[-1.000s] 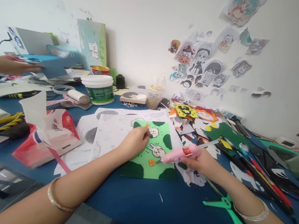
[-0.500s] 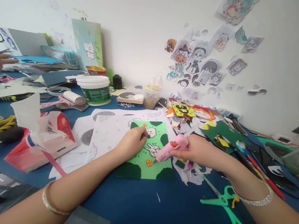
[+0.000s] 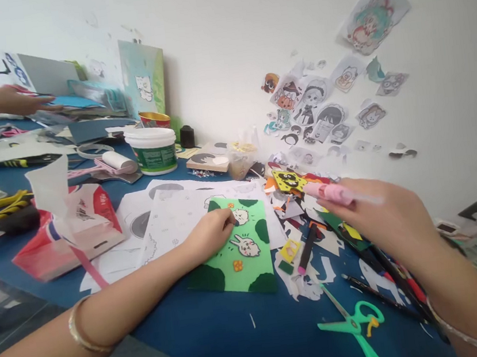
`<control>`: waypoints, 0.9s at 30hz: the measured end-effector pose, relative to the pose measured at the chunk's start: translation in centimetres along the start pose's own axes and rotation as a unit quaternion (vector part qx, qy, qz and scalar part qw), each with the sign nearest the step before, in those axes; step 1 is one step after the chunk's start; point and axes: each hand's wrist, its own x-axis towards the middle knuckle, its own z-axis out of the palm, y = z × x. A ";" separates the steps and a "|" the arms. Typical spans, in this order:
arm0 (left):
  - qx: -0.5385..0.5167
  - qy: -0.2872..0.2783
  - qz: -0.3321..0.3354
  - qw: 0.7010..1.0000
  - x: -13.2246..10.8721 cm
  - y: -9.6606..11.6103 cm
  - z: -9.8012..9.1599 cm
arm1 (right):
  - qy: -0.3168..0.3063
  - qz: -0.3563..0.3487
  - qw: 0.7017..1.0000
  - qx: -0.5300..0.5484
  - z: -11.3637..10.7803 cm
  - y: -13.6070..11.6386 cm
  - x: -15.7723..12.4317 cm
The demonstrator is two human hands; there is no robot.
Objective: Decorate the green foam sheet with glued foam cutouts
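Observation:
My left hand (image 3: 214, 232) lies curled on the left side of a green card (image 3: 256, 268), its fingertips folded under, so what they may hold is hidden. On the card are dark green patches, a white rabbit cutout (image 3: 247, 246), another white character cutout (image 3: 241, 217) near the fingers and small orange flowers (image 3: 237, 266). My right hand (image 3: 383, 207) is closed around a pink glue gun (image 3: 331, 192), raised above the paper scraps to the right of the card. The gun's nozzle points left, near a yellow cutout (image 3: 287, 180). Slight blur softens the right hand.
Green scissors (image 3: 352, 322) lie open at the front right, near a marker (image 3: 307, 250) and paper scraps. To the left are a tissue pack (image 3: 95, 219) and printed sheets (image 3: 173, 209). A white-lidded tub (image 3: 152, 149) stands behind. Another person's hand (image 3: 15, 100) is at far left.
My right hand has lifted the glue gun from over the card and moved it right and up. My left hand stays on the card. The other person's hand has moved right.

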 end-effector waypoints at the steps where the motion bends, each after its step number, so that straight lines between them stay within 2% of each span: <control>1: -0.001 0.002 -0.001 1.000 0.0 0.0 0.0 | -0.030 0.024 0.998 -0.057 1.0 0.4 -0.6; 5: -0.007 0.005 -0.012 1.000 -0.1 0.1 -0.1 | -0.106 -0.015 0.981 -0.160 6.7 2.6 -2.7; 7: -0.013 0.005 -0.018 1.000 -0.1 0.2 -0.2 | -0.144 -0.011 0.980 -0.135 9.1 3.9 -3.3; 9: -0.018 0.003 -0.020 1.000 -0.1 0.2 -0.3 | -0.176 -0.009 0.983 -0.054 10.1 4.6 -3.4; 11: -0.020 0.001 -0.020 1.000 -0.1 0.3 -0.3 | -0.168 -0.006 0.985 0.037 9.6 4.0 -3.2; 12: -0.021 0.001 -0.020 1.000 -0.1 0.3 -0.3 | -0.143 -0.008 0.987 0.077 9.1 3.2 -3.1; 14: -0.020 0.004 -0.017 1.000 -0.1 0.2 -0.3 | -0.057 -0.020 0.989 0.132 8.0 0.5 -2.9; 17: -0.031 0.014 -0.011 0.999 -0.2 0.1 -0.3 | -0.081 -0.166 0.954 0.234 7.8 -4.5 -3.0; 19: -0.056 0.022 -0.011 0.998 -0.3 0.1 -0.4 | -0.071 -0.209 0.948 0.230 8.4 -6.9 -3.1; 23: -0.173 0.005 -0.034 0.984 -0.6 0.5 -0.6 | -0.029 -0.136 0.949 0.282 9.1 -8.2 -2.5; 25: -0.257 -0.029 -0.051 0.965 -0.7 0.7 -0.5 | -0.007 -0.102 0.934 0.342 8.8 -8.1 -2.1; 27: -0.327 -0.053 -0.061 0.941 -0.9 0.9 -0.4 | 0.016 -0.098 0.923 0.372 8.4 -8.1 -1.8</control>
